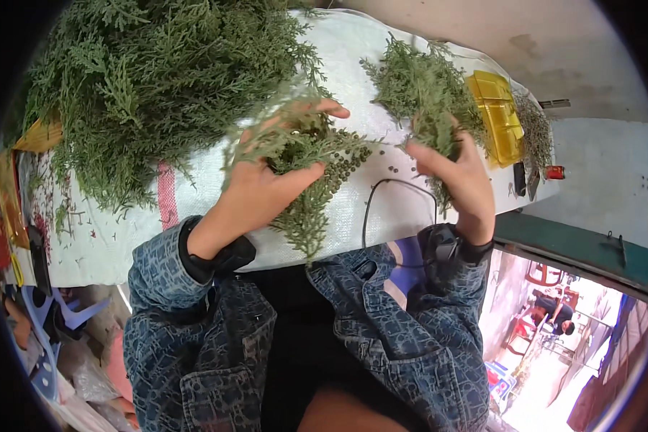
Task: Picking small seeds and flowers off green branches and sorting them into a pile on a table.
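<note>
My left hand (255, 193) curls around a bunch of green conifer sprigs (306, 219), its thumb and fingers partly wrapped about the stems. Small round dark-green berries (344, 171) cluster along the bunch's right side. To the right, my right hand (464, 180) grips another conifer sprig (432, 129), blurred by motion; some of its fingers are hidden behind the foliage. Between the hands, several loose berries (392, 169) lie on the white woven sheet (342, 237). A big heap of conifer branches (165, 79) fills the far left, and a smaller pile (392, 79) lies beyond my right hand.
A yellow plastic tray (498, 119) stands at the right beside brownish sprigs (534, 133) and a small red object (554, 173). A thin black cable (366, 216) loops over the sheet's near edge. Through an opening at lower right, a person (553, 309) is seen farther off.
</note>
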